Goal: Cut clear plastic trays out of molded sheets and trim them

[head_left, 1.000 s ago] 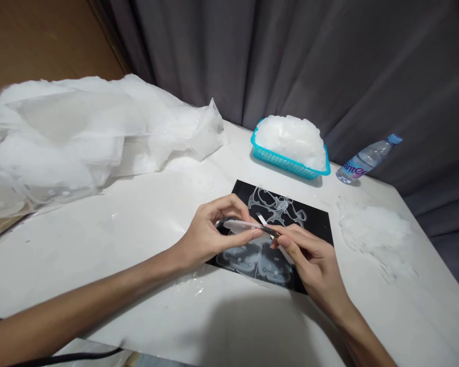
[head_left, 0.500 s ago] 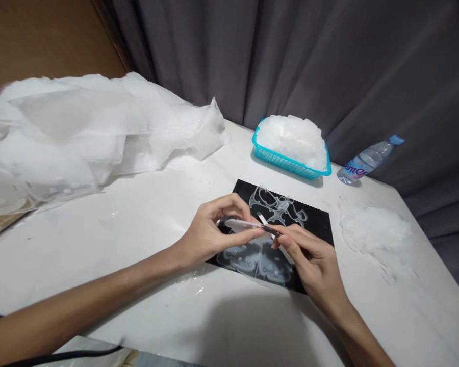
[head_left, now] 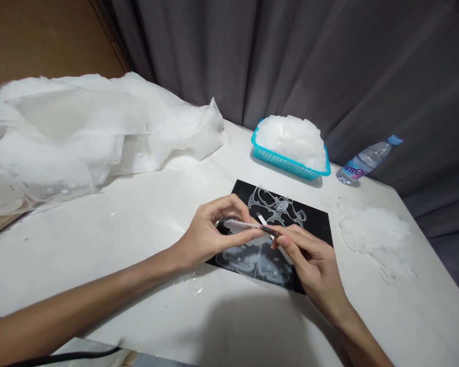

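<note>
Pinching a thin, translucent white plastic piece (head_left: 237, 224) between thumb and fingers of the left hand (head_left: 206, 229), above a flat black rectangular board (head_left: 318, 223). Gripping a slim dark tool (head_left: 270, 232) between thumb and fingers of the right hand (head_left: 315, 257), at the piece's right end. Note a turquoise plastic basket (head_left: 285, 164) beyond.

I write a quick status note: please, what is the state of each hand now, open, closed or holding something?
Left hand: closed, pinching a thin whitish piece.
Right hand: closed, gripping a slim dark tool.
</note>
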`<state>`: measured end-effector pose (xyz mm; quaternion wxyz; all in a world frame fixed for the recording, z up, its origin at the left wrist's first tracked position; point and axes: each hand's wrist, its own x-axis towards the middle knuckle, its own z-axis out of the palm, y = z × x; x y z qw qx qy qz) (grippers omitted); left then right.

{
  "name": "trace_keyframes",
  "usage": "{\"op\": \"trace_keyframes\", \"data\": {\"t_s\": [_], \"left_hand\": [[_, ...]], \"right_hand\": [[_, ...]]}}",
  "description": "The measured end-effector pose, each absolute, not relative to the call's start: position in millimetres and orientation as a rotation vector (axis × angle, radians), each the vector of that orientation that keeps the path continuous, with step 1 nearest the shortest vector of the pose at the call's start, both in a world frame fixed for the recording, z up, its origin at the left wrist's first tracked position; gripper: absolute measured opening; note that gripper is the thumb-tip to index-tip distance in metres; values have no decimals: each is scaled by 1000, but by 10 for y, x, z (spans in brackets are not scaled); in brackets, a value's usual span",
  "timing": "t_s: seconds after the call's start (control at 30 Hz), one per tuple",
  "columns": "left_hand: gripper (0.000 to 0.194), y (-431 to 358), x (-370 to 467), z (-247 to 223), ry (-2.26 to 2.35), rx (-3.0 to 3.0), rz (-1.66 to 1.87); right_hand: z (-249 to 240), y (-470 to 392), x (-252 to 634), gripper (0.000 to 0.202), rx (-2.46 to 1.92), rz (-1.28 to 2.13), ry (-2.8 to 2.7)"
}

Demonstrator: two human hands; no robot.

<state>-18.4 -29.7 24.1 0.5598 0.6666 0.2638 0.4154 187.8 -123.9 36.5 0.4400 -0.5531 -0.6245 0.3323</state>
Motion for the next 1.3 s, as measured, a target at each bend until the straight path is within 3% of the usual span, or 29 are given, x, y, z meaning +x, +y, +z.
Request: {"op": "trace_keyframes", "data": {"t_s": [1.3], "left_hand": [[22, -295, -185, 261, 609, 1570, 999]], "right_hand": [[362, -1245, 1922, 30, -1360, 846, -1541]]}}
